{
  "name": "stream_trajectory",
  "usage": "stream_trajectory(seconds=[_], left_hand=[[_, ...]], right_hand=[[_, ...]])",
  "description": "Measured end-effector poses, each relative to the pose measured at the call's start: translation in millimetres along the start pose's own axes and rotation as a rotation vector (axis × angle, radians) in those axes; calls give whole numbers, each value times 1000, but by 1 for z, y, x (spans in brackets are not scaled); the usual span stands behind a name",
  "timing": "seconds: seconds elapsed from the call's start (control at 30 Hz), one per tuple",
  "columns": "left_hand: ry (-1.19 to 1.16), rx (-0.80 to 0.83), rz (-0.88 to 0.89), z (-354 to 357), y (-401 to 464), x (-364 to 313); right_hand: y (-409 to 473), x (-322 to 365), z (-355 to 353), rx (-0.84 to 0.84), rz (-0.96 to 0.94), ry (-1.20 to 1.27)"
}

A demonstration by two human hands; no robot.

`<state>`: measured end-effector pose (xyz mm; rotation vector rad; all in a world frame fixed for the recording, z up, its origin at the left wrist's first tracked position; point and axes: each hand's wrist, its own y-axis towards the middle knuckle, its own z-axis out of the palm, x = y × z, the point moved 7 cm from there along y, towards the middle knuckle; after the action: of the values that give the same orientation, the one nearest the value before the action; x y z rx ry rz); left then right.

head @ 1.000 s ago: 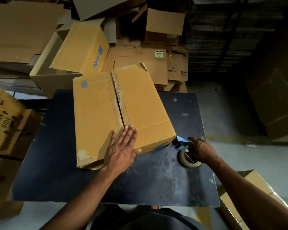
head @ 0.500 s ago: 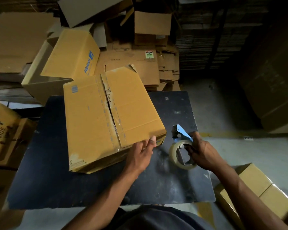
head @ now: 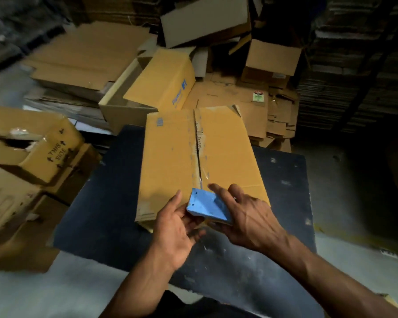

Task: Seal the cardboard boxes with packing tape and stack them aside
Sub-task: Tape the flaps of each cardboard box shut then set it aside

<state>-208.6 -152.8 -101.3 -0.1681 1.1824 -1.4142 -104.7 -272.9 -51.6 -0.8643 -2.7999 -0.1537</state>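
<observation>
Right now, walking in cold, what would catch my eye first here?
Probably the blue tape dispenser, bright against all the brown, held by the right hand at the near end of the cardboard box, with the left hand touching its underside. The box lies on a dark table, its centre seam running away from the person. Behind and to the left, a heap of other boxes.

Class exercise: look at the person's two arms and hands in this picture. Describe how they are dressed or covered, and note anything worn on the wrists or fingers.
Both forearms are bare right to the bottom edge of the picture: no sleeves show. The left hand and right hand wear no gloves. No watch, band or ring is visible on either wrist or on the fingers that show. Below the arms, a bit of dark clothing is visible.
</observation>
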Motion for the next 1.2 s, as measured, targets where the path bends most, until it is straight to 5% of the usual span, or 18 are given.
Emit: stream_trajectory(seconds=[0.17,0.33,0.57,1.2], left_hand=[[-177,-199,15,-65,-2,-20],[233,-662,327,-140,-6,-64],[229,-709,346,-175,6,-69],[260,-701,299,-197,35,-46]], right_hand=[[53,65,17,141,-234,-19],[74,86,27,233,-390,-92],[70,56,9,325,-399,-135],[97,113,28,443,-439,-433]])
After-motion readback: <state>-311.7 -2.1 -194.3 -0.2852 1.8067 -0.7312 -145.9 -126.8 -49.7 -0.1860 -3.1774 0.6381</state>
